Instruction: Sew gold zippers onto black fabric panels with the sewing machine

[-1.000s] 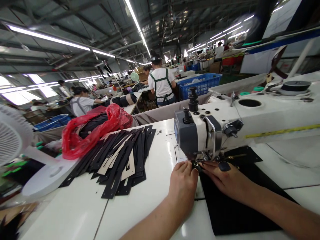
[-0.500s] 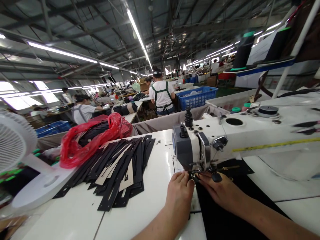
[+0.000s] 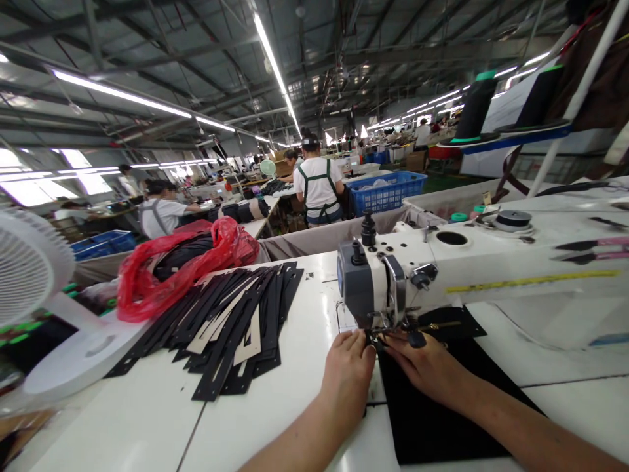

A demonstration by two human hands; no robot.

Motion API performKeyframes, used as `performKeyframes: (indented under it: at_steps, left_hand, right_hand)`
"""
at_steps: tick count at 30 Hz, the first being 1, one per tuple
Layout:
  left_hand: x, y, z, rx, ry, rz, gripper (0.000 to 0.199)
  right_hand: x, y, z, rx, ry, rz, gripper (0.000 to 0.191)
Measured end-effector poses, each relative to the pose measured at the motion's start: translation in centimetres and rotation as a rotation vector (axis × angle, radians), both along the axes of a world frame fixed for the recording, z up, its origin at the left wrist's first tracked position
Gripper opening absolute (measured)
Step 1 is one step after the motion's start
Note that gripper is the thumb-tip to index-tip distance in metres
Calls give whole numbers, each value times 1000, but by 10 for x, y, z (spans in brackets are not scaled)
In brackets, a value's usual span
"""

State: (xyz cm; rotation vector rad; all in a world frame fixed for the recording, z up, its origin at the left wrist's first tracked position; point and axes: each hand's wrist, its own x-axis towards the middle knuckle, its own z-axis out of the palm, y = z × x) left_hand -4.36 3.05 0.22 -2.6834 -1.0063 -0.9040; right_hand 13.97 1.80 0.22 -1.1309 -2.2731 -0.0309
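The white sewing table [image 3: 147,419] fills the lower part of the view, and the white sewing machine [image 3: 442,262] stretches across its right half with its head over the work. A black fabric panel [image 3: 432,419] lies flat on the table under the machine arm, its far edge pushed in beneath the needle area. To the left a fanned stack of black cut strips [image 3: 230,321] lies on the table, well apart from the hands, with a red plastic bag [image 3: 181,269] behind it and a white fan [image 3: 29,262] at the far left edge. Judged from how things lie, the sewing is at an early point — one panel sits at the needle while the whole stack waits untouched, and no finished pieces show. The left hand [image 3: 348,373] rests palm down just left of the presser foot, fingers bent onto the panel's edge; the right hand [image 3: 422,364] lies flat on the panel, fingertips pinching something small at the foot. Neither hand is clenched, though what the right fingertips grasp is too small to tell. The needle and foot are hidden by the machine head and fingers — any seam already sewn cannot be made out on the black cloth.
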Motion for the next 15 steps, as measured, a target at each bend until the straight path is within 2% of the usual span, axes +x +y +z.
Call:
performKeyframes:
  at_steps: [6, 15]
  left_hand:
    - [-1, -1, 4, -27, 26, -5, 11]
    - [-1, -1, 0, -44, 52, -5, 8]
  right_hand:
    - [0, 1, 2, -6, 20, 15, 25]
    - [-3, -1, 0, -1, 15, 2, 26]
